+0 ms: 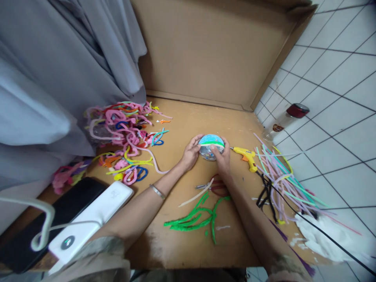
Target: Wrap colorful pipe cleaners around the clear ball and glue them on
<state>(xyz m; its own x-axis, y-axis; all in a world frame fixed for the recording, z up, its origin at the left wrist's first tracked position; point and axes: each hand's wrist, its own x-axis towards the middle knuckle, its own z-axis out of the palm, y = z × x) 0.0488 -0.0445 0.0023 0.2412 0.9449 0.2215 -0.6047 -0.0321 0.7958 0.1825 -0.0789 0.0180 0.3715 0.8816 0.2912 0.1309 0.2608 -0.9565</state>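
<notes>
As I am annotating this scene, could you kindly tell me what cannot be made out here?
All in the head view:
Ball, far side: turned away, sides partly covered by the left hand and right hand.
Scissors: handles partly hidden by the right forearm.
Bottle label: print too small and blurred to read.
White cable: one end cut off by the left edge.
Black cord: far end cut off by the right edge.

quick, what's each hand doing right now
Left hand: closed around the side of the ball, holding it.
Right hand: holding the ball's other side, thumb on its front.
</notes>
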